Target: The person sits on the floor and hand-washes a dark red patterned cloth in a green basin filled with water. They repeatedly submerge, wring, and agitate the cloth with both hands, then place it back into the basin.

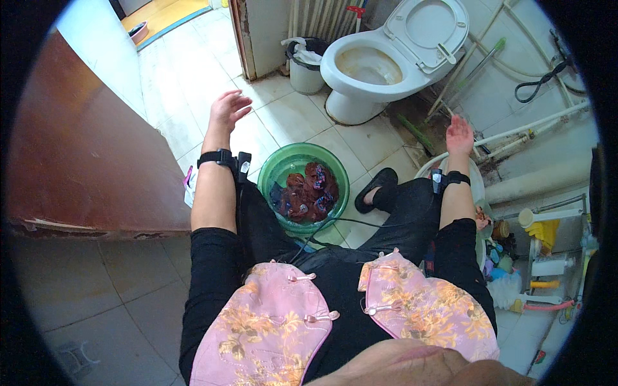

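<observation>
My left hand [230,110] is raised above the tiled floor at the upper left, fingers apart and holding nothing. On the right, my right hand [459,135] is held up with its palm showing, also empty. Between my knees stands a round green plastic basin [344,181]. In it lies wet dark reddish-brown cloth [294,195] with blue and pink patterned parts, in some water. Neither hand touches the basin or the cloth. Each forearm wears a black strap with a small device.
A white toilet [359,108] with its lid up stands ahead, beside a lined waste bin [305,77]. A brown door [96,159] is at the left. White pipes [536,125] and a rack with bottles [550,265] line the right. A black cable [359,221] crosses my lap.
</observation>
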Tool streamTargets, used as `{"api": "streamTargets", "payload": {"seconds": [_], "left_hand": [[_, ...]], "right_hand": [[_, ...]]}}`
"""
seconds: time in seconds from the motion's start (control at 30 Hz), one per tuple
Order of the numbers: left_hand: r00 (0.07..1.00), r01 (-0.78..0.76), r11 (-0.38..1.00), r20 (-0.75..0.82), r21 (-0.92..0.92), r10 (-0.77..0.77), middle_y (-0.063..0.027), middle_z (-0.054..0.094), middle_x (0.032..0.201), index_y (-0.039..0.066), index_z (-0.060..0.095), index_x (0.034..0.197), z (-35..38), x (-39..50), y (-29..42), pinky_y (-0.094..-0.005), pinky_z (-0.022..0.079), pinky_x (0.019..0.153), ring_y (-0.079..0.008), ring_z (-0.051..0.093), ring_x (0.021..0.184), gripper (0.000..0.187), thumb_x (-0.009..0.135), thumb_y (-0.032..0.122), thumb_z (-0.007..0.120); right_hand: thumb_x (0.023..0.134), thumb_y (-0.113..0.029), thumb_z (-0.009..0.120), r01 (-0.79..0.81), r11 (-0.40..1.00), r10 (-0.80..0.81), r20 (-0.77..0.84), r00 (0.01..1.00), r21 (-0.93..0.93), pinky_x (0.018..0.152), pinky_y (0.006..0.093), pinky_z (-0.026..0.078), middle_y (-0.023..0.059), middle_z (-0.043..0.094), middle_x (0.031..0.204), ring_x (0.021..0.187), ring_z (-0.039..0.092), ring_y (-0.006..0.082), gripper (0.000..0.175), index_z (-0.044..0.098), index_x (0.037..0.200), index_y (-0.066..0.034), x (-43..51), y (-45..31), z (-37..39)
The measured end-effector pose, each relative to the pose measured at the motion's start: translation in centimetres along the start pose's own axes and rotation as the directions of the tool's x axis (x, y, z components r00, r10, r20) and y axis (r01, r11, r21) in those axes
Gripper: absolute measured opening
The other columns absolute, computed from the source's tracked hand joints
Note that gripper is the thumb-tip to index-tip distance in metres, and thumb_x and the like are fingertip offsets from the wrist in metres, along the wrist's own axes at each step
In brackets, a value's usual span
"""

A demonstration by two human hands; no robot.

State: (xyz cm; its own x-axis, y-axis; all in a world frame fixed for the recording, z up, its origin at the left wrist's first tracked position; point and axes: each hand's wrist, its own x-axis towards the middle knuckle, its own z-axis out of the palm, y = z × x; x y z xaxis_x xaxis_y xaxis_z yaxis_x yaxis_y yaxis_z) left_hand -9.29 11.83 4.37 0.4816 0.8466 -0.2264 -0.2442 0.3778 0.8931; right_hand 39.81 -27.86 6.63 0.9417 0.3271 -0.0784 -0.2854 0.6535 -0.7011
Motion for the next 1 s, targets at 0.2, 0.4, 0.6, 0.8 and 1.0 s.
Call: {"api": "streamTargets", "payload": {"seconds": [0.2,0.4,0.6,0.8,1.0], "left_hand": [[0.944,0.015,0.981,-0.319,-0.195,-0.078,-0.0160,0.061,0.085,-0.002,0.050,0.108,-4.2,1.1,-2.2,-0.0385,0.055,0.072,-0.0286,0.063,0.082,0.025,0.086,0.009,0.047],[0.963,0.064,0.984,-0.248,-0.165,-0.104,-0.0146,0.061,0.084,-0.001,0.051,0.107,-4.2,1.4,-2.2,-0.0367,0.055,0.069,-0.0274,0.063,0.081,0.025,0.085,0.010,0.047],[0.970,0.076,0.995,-0.224,-0.066,-0.089,-0.0130,0.061,0.082,-0.001,0.052,0.105,-2.7,0.8,-1.9,-0.0360,0.055,0.067,-0.0261,0.063,0.079,0.022,0.086,0.008,0.045],[0.986,0.056,0.998,-0.157,-0.022,-0.059,-0.0112,0.062,0.078,0.001,0.053,0.101,-1.2,0.2,-0.7,-0.0363,0.054,0.064,-0.0242,0.064,0.074,0.018,0.086,0.007,0.045],[0.987,0.014,0.985,-0.158,0.169,0.013,-0.0122,0.063,0.082,0.000,0.054,0.100,0.5,-1.4,0.5,-0.0363,0.054,0.068,-0.0240,0.064,0.078,0.018,0.087,0.010,0.049]], "right_hand": [[0.094,-0.038,0.040,-0.013,1.000,0.012,-0.162,0.987,-0.003,0.069,0.0369,0.049,0.0189,0.055,0.119,0.109,0.055,0.0319,0.045,0.039,0.125,-0.0053,0.5,1.9,-5.9],[0.093,-0.044,0.039,-0.037,0.996,0.026,-0.136,0.990,-0.085,0.068,0.0359,0.049,0.0198,0.053,0.121,0.108,0.056,0.0329,0.055,0.030,0.131,-0.0048,0.3,2.7,-6.5],[0.093,-0.046,0.041,-0.073,0.993,0.063,-0.108,0.992,-0.096,0.068,0.0347,0.049,0.0192,0.054,0.118,0.105,0.057,0.0324,0.053,0.035,0.125,-0.0043,-0.7,3.0,-5.8],[0.093,-0.045,0.040,-0.069,0.992,0.057,-0.116,0.992,-0.102,0.069,0.0350,0.049,0.0194,0.055,0.117,0.106,0.057,0.0321,0.052,0.036,0.125,-0.0033,-0.7,3.5,-4.5],[0.093,-0.042,0.041,-0.108,0.993,0.112,0.083,0.990,-0.053,0.071,0.0377,0.050,0.0210,0.055,0.119,0.109,0.055,0.0331,0.048,0.040,0.120,-0.0027,-0.7,5.6,0.5]]}}
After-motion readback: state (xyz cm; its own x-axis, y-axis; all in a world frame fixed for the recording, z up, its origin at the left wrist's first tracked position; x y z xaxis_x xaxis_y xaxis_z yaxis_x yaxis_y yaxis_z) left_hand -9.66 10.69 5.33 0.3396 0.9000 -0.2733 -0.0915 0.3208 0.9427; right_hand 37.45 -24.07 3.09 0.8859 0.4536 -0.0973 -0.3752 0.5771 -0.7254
